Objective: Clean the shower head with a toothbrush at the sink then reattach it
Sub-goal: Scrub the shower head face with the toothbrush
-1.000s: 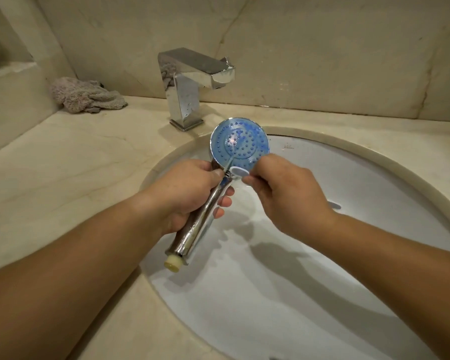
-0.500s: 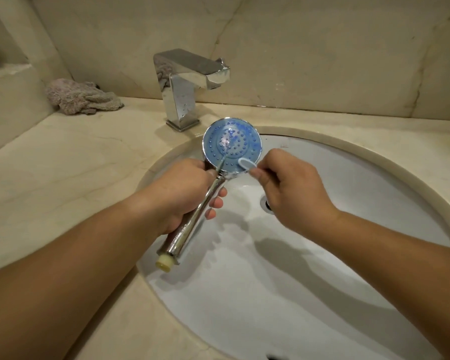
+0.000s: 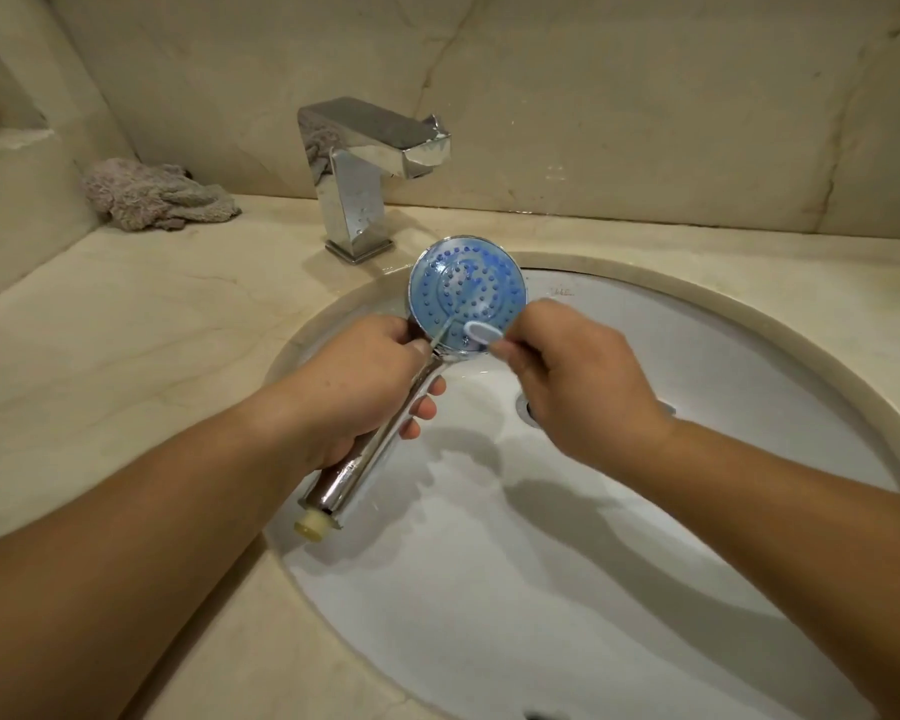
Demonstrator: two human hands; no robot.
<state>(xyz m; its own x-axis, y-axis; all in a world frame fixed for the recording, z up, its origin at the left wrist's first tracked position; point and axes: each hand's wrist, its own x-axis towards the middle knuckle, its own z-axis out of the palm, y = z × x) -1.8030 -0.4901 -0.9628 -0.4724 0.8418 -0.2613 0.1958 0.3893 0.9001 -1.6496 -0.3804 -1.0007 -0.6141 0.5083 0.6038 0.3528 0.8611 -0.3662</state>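
Chrome handle ran up and away from the left hand (image 3: pixel 357 394), whose grip wrapped it over the sink (image 3: pixel 645 589); the shower head (image 3: pixel 466 293) faced up just beyond the right hand (image 3: pixel 575 389), pinching the toothbrush (image 3: pixel 481 334) at the face's near edge.

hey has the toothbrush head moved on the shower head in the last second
Yes, slightly. The toothbrush sits a little higher on the shower head's lower right edge than a second ago.

Dim warm light, wide-angle edge distortion
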